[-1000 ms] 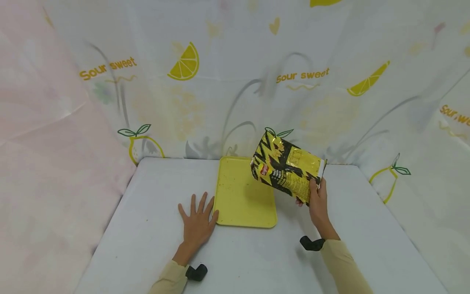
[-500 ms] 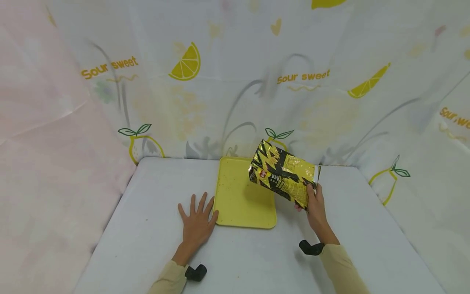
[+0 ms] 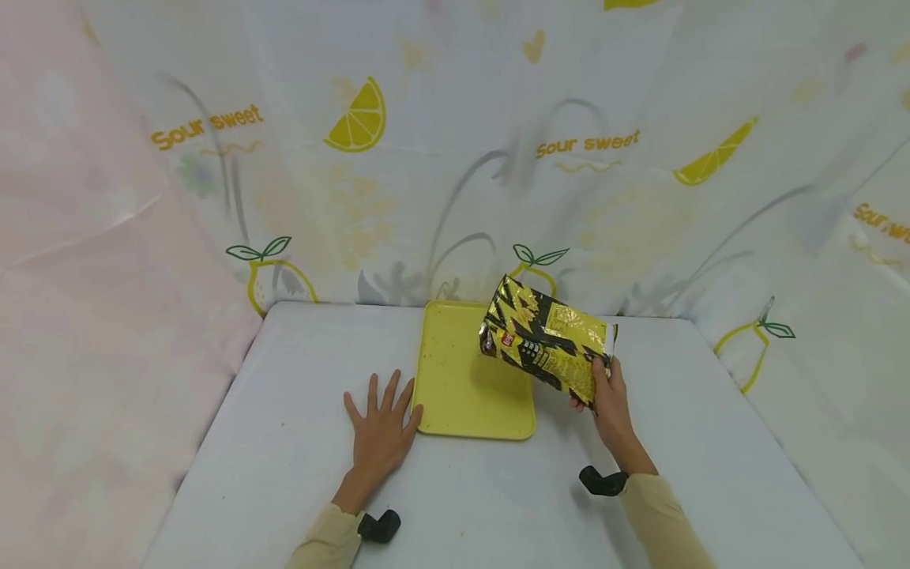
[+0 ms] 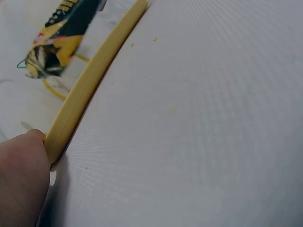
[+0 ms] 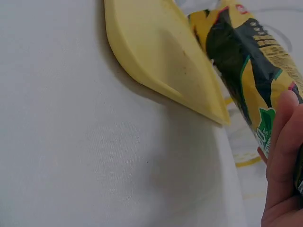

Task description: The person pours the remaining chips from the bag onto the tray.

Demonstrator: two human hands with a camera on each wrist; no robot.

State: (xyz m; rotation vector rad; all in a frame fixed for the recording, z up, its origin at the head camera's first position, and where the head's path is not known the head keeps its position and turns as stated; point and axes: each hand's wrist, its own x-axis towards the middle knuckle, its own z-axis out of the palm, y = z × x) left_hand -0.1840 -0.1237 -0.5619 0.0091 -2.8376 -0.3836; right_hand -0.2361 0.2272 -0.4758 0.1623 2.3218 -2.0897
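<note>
A yellow and black snack bag point(image 3: 547, 336) is gripped at its near right end by my right hand point(image 3: 611, 403). It is held tilted above the right side of the yellow tray point(image 3: 472, 395), its far end angled up to the left. In the right wrist view the bag point(image 5: 255, 61) overlaps the tray's edge, and several fingers wrap round it. My left hand point(image 3: 380, 435) lies flat with spread fingers on the table, its thumb at the tray's lower left corner. The left wrist view shows the thumb point(image 4: 23, 165) touching the end of the tray's rim point(image 4: 90, 78).
The white table point(image 3: 298, 379) runs back to a hanging cloth point(image 3: 441, 197) printed with lemons. Small crumbs point(image 4: 155, 39) lie on the table near the tray. Black wrist mounts point(image 3: 603, 480) sit on both forearms.
Over the second, the right hand has lowered the snack bag a little and shifted it slightly left. The left hand and the tray have stayed in place.
</note>
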